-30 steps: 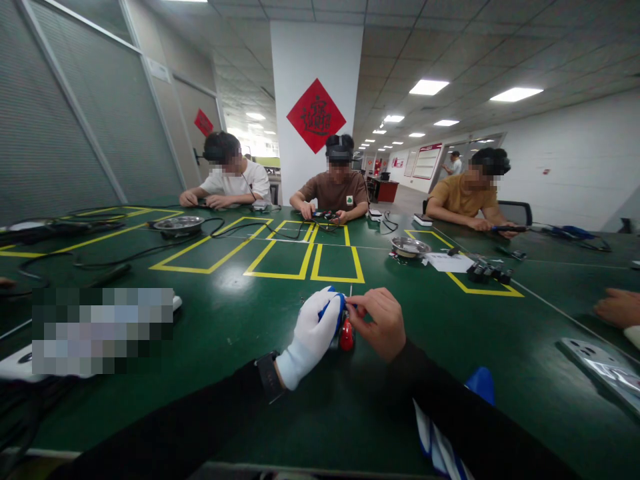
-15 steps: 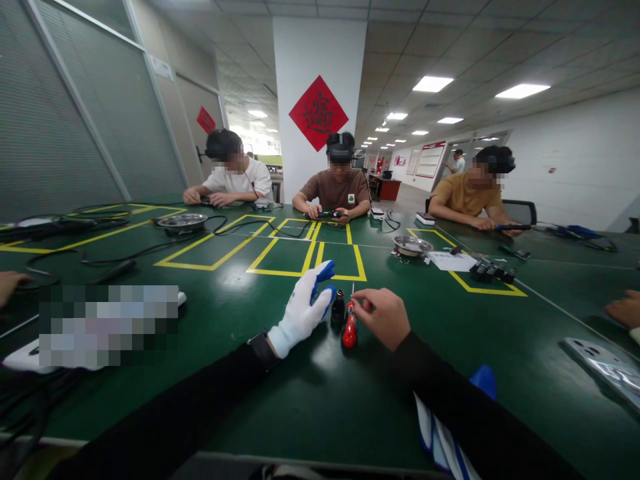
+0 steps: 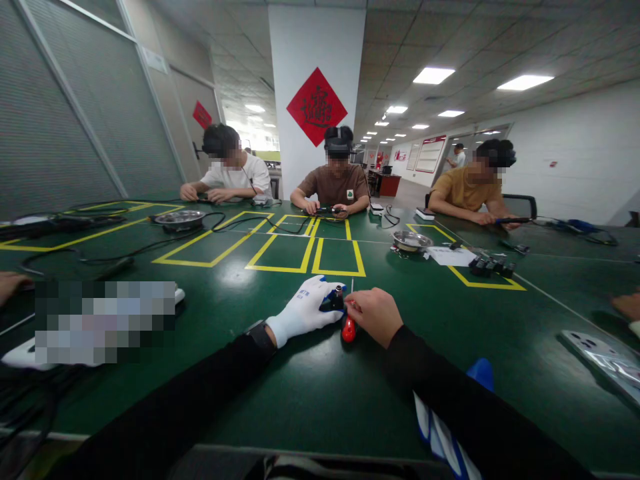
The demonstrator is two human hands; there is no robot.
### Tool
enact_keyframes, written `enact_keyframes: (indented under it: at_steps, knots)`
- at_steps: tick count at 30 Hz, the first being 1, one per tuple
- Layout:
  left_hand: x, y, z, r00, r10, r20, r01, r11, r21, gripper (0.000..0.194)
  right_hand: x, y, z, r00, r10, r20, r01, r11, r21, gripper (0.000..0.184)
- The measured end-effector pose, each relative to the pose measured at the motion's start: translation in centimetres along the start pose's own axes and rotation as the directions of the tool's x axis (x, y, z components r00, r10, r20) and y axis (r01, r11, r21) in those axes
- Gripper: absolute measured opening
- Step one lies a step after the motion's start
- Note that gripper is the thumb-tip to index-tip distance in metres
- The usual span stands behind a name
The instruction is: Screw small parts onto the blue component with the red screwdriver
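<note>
My left hand (image 3: 311, 304), in a white work glove with blue fingertips, curls its thumb and fingers around a small black tool with a metal tip (image 3: 339, 294). Most of that tool is hidden by the glove. Just right of it, a red screwdriver (image 3: 349, 329) lies on the green table (image 3: 300, 393), its thin shaft pointing away from me. My right hand (image 3: 376, 312) is bare, its thumb and forefinger pinched at the front end of the red handle. The two hands nearly touch.
Beside my right forearm lies another white-and-blue glove (image 3: 440, 433). A phone (image 3: 603, 367) rests at right. Metal bowls (image 3: 413, 241), black clips (image 3: 493, 266), paper (image 3: 450, 257) and cables (image 3: 135, 250) are spread farther out. People sit across and at both sides.
My left hand has moved slightly right and down and closed from an open pose around the black tool. My right hand stays at the red screwdriver.
</note>
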State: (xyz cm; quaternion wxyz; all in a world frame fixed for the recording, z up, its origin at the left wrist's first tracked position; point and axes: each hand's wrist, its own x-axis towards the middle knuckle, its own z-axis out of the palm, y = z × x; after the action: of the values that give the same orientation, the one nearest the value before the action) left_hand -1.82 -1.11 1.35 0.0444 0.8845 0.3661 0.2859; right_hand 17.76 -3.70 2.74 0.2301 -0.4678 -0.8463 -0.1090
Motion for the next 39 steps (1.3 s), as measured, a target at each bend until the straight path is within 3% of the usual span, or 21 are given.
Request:
enact_keyframes:
  at_steps: [10, 20, 39]
  knots:
    - [0.0, -0.9, 0.6, 1.0, -0.026, 0.01, 0.026, 0.999, -0.037, 0.062, -0.1, 0.2, 0.6, 0.998, -0.061, -0.032, 0.061, 0.998, -0.019, 0.019]
    - [0.1, -1.3, 0.9, 0.998, 0.047, -0.032, -0.052, 0.986, -0.156, 0.058, 0.2, 1.1, 1.2, 0.977, -0.167, -0.132, 0.171, 0.985, 0.023, 0.015]
    - [0.0, -0.8, 0.6, 0.997, 0.077, 0.002, -0.075, 0.982, -0.176, 0.051, 0.5, 1.9, 0.4, 0.944, -0.318, -0.084, 0.322, 0.946, 0.037, 0.014]
